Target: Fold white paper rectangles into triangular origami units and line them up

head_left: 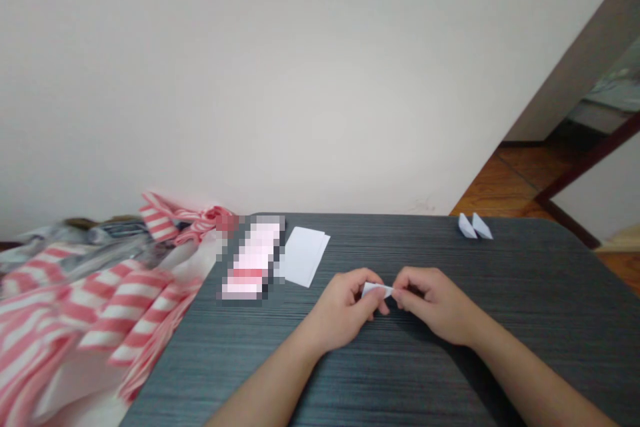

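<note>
My left hand (349,307) and my right hand (434,303) meet over the middle of a dark grey table (525,320). Both pinch a small folded piece of white paper (379,289) between thumbs and fingertips, just above the tabletop. The fingers of each hand are curled closed round the paper. Most of the paper is hidden by the fingers.
A small stack of white paper slips (303,255) lies beyond my left hand, next to a blurred-out pink and white object (251,257). Two small folded paper pieces (475,226) sit at the far right edge. Red and white striped cloth (85,307) lies left of the table.
</note>
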{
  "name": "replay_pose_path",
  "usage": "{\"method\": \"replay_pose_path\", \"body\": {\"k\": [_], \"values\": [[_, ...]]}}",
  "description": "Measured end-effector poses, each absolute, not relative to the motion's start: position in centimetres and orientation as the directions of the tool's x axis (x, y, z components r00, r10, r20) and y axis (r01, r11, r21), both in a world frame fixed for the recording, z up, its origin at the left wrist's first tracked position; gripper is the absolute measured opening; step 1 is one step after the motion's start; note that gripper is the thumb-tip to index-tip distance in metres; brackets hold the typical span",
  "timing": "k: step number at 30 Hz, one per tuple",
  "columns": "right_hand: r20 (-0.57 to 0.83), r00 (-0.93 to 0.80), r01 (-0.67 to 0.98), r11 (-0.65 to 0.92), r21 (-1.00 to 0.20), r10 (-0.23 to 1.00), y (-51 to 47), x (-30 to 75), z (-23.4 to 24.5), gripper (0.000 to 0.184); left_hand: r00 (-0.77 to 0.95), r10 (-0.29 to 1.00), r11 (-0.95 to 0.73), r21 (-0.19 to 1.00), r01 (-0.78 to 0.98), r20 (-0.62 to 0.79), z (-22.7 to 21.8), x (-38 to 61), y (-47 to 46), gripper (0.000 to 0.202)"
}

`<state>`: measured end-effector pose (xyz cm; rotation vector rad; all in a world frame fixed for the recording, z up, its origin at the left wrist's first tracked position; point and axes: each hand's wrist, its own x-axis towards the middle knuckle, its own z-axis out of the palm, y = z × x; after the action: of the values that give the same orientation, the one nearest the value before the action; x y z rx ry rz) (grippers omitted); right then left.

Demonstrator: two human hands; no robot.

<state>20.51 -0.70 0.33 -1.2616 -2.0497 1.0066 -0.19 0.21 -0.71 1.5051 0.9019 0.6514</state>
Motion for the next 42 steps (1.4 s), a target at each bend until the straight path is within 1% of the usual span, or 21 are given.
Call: {"method": "replay_pose_path", "body": {"k": [4, 6, 8, 11, 13, 16, 21, 24, 31, 42], "values": [[0.103, -0.456, 0.512, 0.356, -0.782, 0.884, -0.72, 20.59, 0.41, 0.018, 0.546, 0.834, 0.052, 0.997, 0.056, -0.074, -0.82, -0.25, 0.31, 0.044], [0.137, -0.484, 0.494, 0.399, -0.772, 0.864, -0.72, 20.64, 0.35, 0.018, 0.547, 0.834, 0.062, 0.997, 0.045, -0.077, -0.79, -0.30, 0.32, 0.047], [0.167, -0.488, 0.471, 0.420, -0.776, 0.857, -0.68, 20.67, 0.27, 0.018, 0.550, 0.832, 0.037, 0.996, 0.080, -0.075, -0.66, -0.33, 0.28, 0.041], [0.222, -0.454, 0.442, 0.434, -0.785, 0.863, -0.60, 20.67, 0.17, 0.016, 0.557, 0.829, -0.018, 0.992, 0.127, -0.056, -0.35, -0.33, 0.19, 0.028], [0.251, -0.438, 0.417, 0.442, -0.794, 0.863, -0.56, 20.68, 0.11, 0.015, 0.558, 0.829, -0.049, 0.988, 0.148, -0.042, -0.16, -0.31, 0.16, 0.023], [0.269, -0.430, 0.387, 0.446, -0.807, 0.862, -0.52, 20.72, -0.02, 0.012, 0.546, 0.837, -0.106, 0.971, 0.216, -0.030, -0.06, -0.28, 0.18, 0.020], [0.283, -0.443, 0.364, 0.459, -0.810, 0.851, -0.45, 20.69, -0.17, 0.008, 0.548, 0.837, -0.198, 0.933, 0.299, 0.002, -0.23, -0.29, 0.30, 0.023], [0.290, -0.443, 0.365, 0.466, -0.806, 0.848, -0.46, 20.58, -0.19, 0.009, 0.551, 0.835, -0.194, 0.933, 0.303, -0.006, -0.32, -0.27, 0.36, 0.021], [0.306, -0.414, 0.401, 0.473, -0.784, 0.858, -0.44, 20.43, -0.47, 0.010, 0.549, 0.836, -0.135, 0.961, 0.240, -0.020, -0.37, -0.12, 0.37, 0.020], [0.329, -0.386, 0.417, 0.481, -0.771, 0.862, -0.49, 20.38, -0.48, 0.005, 0.487, 0.873, -0.147, 0.940, 0.309, -0.023, -0.53, -0.06, 0.39, 0.021]]}}
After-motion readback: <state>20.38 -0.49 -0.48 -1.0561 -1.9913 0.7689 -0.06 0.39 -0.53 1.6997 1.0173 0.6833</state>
